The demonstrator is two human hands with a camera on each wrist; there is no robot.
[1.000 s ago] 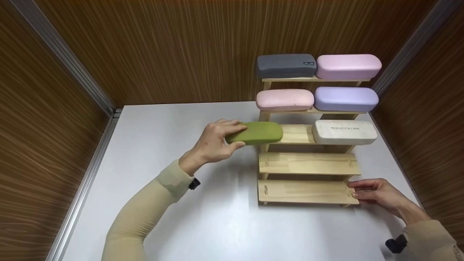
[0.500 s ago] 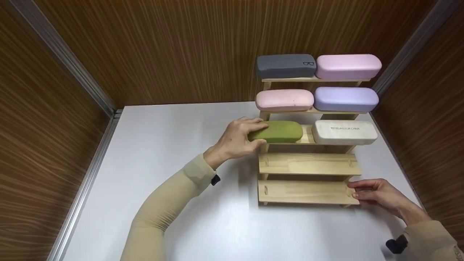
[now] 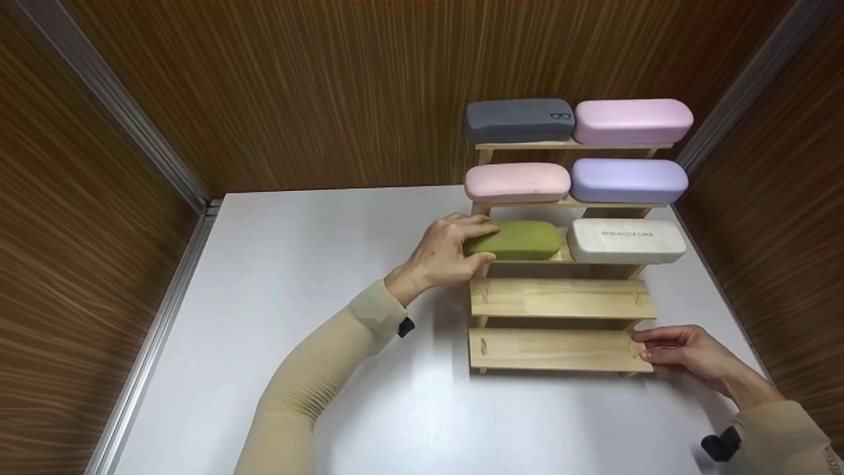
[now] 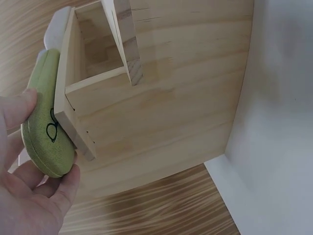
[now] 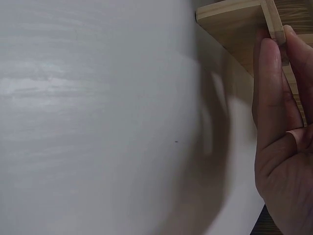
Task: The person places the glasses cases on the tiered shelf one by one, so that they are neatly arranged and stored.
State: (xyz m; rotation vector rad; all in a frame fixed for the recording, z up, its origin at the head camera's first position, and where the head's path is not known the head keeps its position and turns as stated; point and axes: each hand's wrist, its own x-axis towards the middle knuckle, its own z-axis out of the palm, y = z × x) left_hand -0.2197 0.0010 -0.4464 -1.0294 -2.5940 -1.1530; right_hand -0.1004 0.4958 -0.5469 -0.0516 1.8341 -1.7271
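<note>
My left hand [image 3: 448,251] grips the left end of a green glasses case [image 3: 521,240], which lies on the middle step of a wooden tiered rack [image 3: 560,298]. In the left wrist view, the green case [image 4: 46,107] shows a glasses drawing on its end, and that end juts past the board's edge. A white glasses case [image 3: 626,241] with print sits on the same step, a small gap to the right. Down at the lowest step, my right hand [image 3: 699,359] pinches the rack's right end between thumb and fingers; the right wrist view shows the pinched board edge [image 5: 274,22].
Above stand a light pink case [image 3: 517,183] and a lavender case [image 3: 630,181]. On the top step are a dark grey case [image 3: 521,120] and a pink case [image 3: 633,122]. A white table [image 3: 316,257] lies under the rack, with wood-grain walls [image 3: 297,92] around it.
My left hand has moved right with the green case, from the rack's left side to onto the middle step near the white case. The right hand stays on the rack.
</note>
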